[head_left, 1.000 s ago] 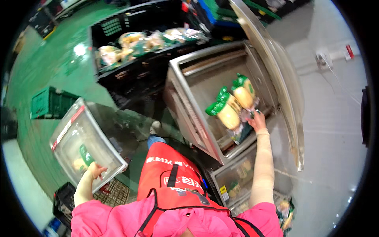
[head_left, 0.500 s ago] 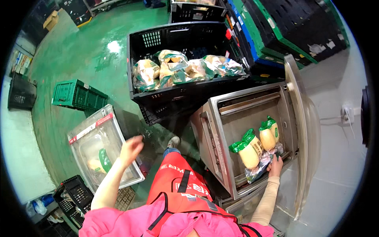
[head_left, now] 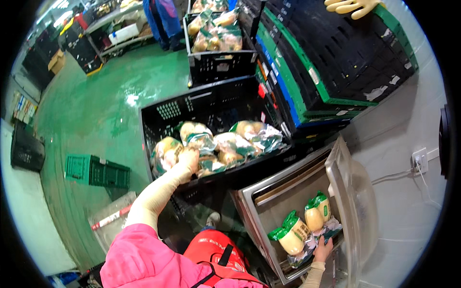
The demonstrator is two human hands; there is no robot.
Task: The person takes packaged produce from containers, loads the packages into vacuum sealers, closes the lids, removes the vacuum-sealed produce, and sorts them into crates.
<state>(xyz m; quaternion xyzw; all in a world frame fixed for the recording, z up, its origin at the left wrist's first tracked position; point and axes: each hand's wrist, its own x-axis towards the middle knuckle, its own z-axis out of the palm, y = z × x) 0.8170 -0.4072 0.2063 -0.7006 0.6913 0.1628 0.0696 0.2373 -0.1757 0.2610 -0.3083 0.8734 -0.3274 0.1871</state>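
Bagged produce packs [head_left: 216,144] — pale round vegetables sealed in green-and-clear film — lie heaped in the black slatted crate [head_left: 158,120] ahead of the person. The left hand [head_left: 188,161] is stretched out onto the heap, fingers curled over one pack near the crate's front left, seemingly gripping it, though how firmly I cannot tell. The right hand [head_left: 322,249] is low at the open steel chamber [head_left: 261,211], closed on the lower edge of film beneath two upright packs [head_left: 305,225] standing inside; the clear lid [head_left: 353,201] is raised beside them. Risks, as judged: slick film could slip from a one-handed lift; the standing pair could topple if the right hand lets go; the reach is long and the green floor [head_left: 96,110] looks wet — footing matters.
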